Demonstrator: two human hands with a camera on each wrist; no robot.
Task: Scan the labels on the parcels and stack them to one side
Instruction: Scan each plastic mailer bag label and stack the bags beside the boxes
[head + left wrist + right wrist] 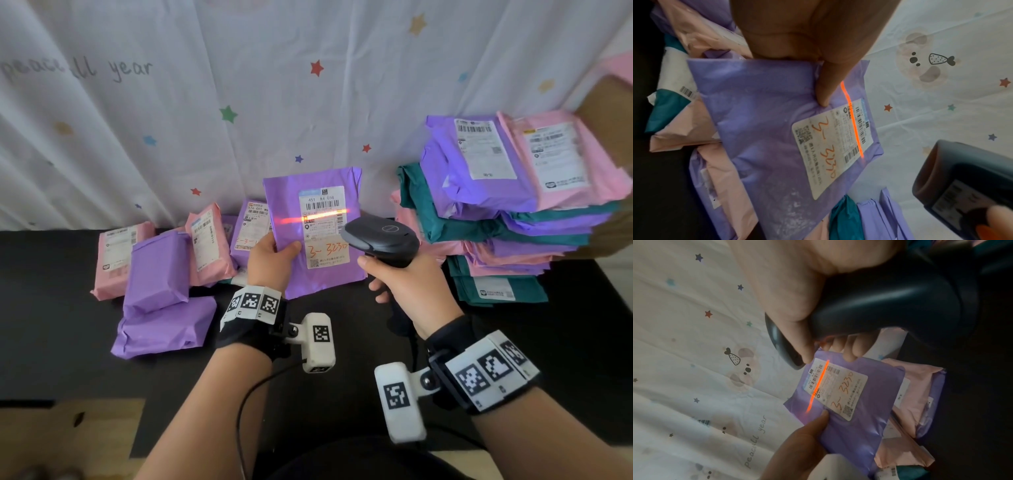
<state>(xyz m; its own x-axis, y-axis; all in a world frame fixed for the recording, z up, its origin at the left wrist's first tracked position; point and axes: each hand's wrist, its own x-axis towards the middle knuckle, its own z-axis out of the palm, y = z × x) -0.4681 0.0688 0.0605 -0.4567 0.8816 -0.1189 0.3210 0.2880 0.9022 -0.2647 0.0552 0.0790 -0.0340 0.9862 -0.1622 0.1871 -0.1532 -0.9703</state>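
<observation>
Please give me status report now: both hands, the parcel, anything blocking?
Left hand holds purple parcel upright. Right hand grips scanner, red beam on label. Nothing blocking; stack on the right.

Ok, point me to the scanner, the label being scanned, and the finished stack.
scanner (382, 236): head view, top of its dark head.
label (323, 226): head view, middle of the white sticker, below the red line.
stack (507, 219): head view, teal parcel's front edge.

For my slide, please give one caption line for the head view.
Left hand holds purple parcel while right hand aims scanner at its label.
</observation>
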